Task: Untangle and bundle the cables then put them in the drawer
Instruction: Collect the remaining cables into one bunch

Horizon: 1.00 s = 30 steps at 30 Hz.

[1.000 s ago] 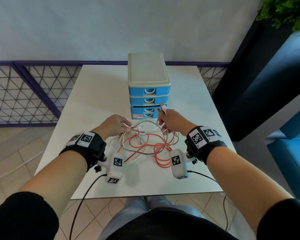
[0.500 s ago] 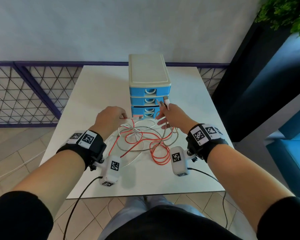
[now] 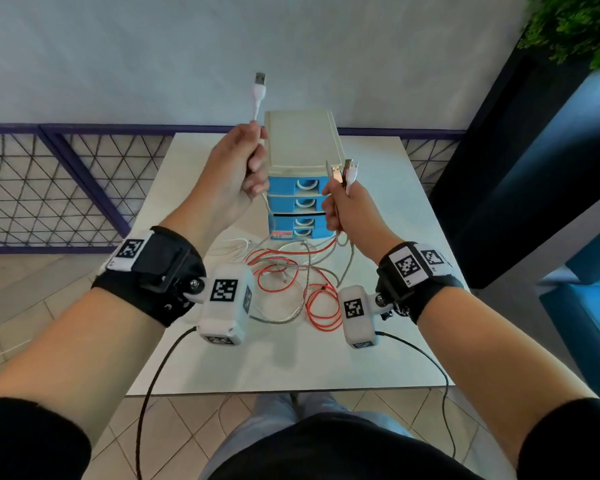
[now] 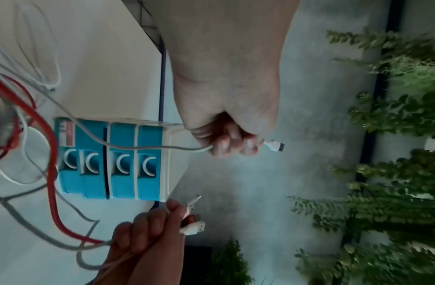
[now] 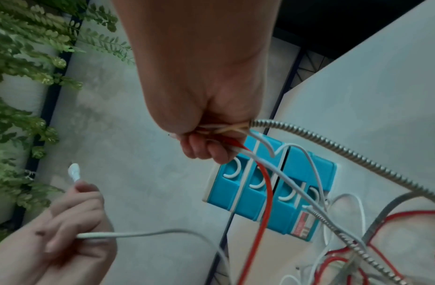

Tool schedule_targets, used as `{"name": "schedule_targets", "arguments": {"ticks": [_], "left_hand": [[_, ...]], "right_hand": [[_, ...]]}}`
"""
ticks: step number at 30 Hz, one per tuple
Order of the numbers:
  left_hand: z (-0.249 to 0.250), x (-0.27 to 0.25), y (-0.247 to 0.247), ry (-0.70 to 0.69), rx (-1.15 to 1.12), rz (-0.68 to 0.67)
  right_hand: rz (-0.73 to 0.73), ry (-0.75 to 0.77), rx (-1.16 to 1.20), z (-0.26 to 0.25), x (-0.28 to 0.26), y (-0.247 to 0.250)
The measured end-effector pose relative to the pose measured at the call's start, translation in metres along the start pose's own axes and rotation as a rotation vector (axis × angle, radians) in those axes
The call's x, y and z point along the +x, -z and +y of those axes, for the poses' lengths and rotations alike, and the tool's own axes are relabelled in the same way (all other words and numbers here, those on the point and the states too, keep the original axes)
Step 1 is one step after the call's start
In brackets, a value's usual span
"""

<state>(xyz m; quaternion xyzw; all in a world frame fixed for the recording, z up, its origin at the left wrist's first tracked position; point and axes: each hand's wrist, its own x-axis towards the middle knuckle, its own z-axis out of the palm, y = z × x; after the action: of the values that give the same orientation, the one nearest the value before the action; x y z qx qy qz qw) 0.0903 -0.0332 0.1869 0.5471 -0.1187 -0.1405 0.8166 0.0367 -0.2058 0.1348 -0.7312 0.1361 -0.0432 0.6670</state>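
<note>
A tangle of red, white and metal-braided cables lies on the white table in front of a blue drawer unit. My left hand is raised above the table and grips a white cable, its USB plug sticking up past the fist. My right hand grips the ends of several cables, with their plugs poking up; red, white and braided strands hang from it down to the tangle. The third drawer stands slightly ajar.
The drawer unit stands mid-table with a cream top. A purple-framed mesh railing runs behind the table at left. A dark panel and blue furniture stand to the right. Green plants hang at top right.
Both hands have risen from the tangle on the table. The left hand has lifted a white cable end high; the right hand has lifted its bunch of plugs in front of the drawers.
</note>
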Motion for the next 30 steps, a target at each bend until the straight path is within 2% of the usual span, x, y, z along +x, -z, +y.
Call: {"name": "schedule_targets", "arguments": {"ticks": [3, 7, 11, 21, 23, 27, 30], "left_hand": [[-0.006, 0.003, -0.006, 0.052, 0.127, 0.002], [-0.04, -0.006, -0.006, 0.161, 0.361, -0.022], [-0.061, -0.019, -0.011, 0.203, 0.422, -0.07], [-0.074, -0.017, -0.012, -0.108, 0.837, -0.078], [-0.076, -0.016, -0.013, -0.116, 0.922, -0.128], [-0.082, -0.02, -0.017, 0.071, 0.798, -0.311], [-0.084, -0.023, -0.019, 0.155, 0.636, -0.31]], "right_hand": [[-0.037, 0.011, 0.174, -0.003, 0.003, -0.003], [-0.119, 0.013, 0.34, -0.009, 0.003, -0.009], [-0.157, -0.006, 0.422, -0.006, 0.001, -0.014], [-0.147, -0.047, 0.367, -0.004, -0.006, -0.022], [-0.148, -0.045, 0.319, -0.003, -0.007, -0.025], [-0.121, -0.079, 0.295, 0.002, -0.004, -0.026], [-0.144, -0.077, 0.146, 0.0, -0.007, -0.026]]}}
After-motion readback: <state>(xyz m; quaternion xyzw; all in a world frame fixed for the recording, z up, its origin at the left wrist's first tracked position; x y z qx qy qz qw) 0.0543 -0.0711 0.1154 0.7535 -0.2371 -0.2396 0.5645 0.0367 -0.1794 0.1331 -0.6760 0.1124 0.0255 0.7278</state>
